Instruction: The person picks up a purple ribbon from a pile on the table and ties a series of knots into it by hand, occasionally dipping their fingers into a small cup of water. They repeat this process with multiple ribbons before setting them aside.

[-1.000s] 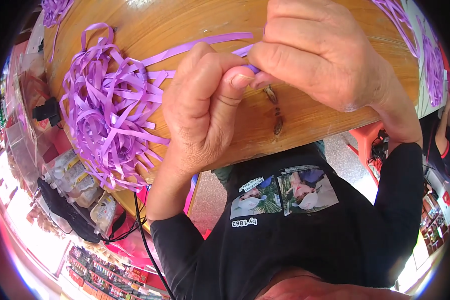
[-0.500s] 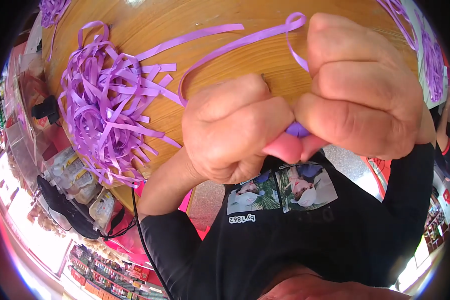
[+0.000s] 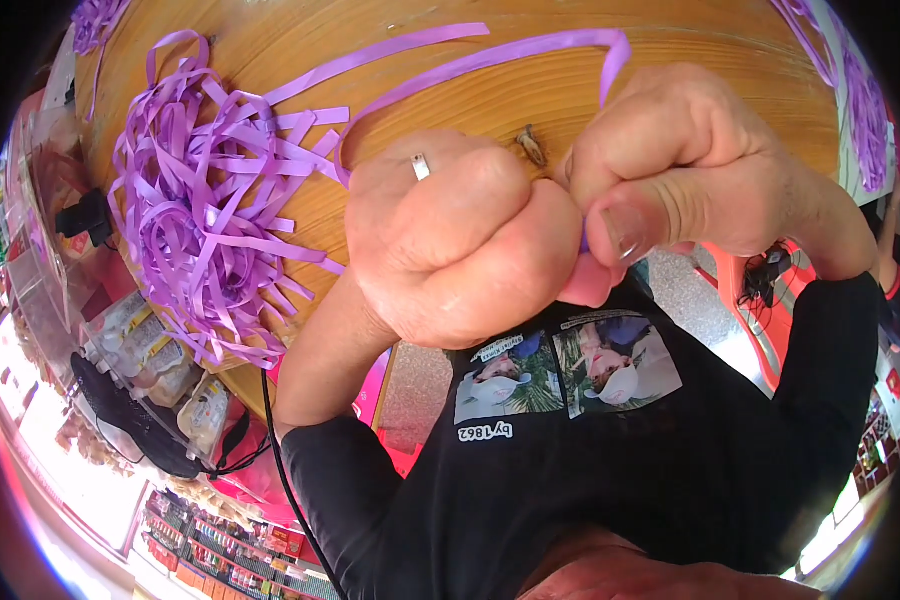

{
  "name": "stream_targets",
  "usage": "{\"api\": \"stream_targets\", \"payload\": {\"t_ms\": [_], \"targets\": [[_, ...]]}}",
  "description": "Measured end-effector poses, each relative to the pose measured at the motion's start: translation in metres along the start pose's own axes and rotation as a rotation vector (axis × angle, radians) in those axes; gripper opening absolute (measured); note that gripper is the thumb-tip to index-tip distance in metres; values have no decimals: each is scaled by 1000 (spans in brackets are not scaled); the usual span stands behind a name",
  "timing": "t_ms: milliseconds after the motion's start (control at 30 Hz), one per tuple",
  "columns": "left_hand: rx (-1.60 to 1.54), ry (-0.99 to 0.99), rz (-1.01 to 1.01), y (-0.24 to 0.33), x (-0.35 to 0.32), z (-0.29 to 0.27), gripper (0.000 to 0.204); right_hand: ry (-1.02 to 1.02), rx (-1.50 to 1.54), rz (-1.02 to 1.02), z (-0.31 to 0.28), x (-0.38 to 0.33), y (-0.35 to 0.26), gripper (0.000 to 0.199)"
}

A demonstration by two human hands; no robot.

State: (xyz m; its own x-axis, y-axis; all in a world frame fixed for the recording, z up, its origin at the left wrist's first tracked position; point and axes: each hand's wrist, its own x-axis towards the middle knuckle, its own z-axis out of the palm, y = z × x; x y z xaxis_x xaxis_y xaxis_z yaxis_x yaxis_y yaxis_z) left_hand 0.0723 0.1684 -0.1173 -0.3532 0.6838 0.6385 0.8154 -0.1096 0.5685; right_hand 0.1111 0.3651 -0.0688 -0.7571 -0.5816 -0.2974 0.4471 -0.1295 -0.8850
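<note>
Both hands, the left hand and right hand, are clenched together, pinching a purple ribbon strip that loops toward 12 o'clock over the table. This looks like mid-fold or mid-knot work; the next move probably needs a firm pull, with the loose ribbon pile lying at 9 o'clock.

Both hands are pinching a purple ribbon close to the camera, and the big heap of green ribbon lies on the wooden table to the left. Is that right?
Not quite: the heap is purple, not green, as the head view shows. The rest holds: the left hand and right hand pinch a purple ribbon close to the camera, and the heap lies on the wooden table to the left.
</note>
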Motion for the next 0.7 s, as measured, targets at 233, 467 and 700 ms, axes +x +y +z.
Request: {"api": "stream_targets", "payload": {"t_ms": [233,467,700], "targets": [[161,17,-95,-9,6,-1,20,87,48,246,-8,11,-8,33],[-279,397,-353,-22,-1,15,27,302,84,413,10,0,-68,51],[-425,286,-588,-10,10,3,26,164,15,-109,-20,26,-6,33]]}}
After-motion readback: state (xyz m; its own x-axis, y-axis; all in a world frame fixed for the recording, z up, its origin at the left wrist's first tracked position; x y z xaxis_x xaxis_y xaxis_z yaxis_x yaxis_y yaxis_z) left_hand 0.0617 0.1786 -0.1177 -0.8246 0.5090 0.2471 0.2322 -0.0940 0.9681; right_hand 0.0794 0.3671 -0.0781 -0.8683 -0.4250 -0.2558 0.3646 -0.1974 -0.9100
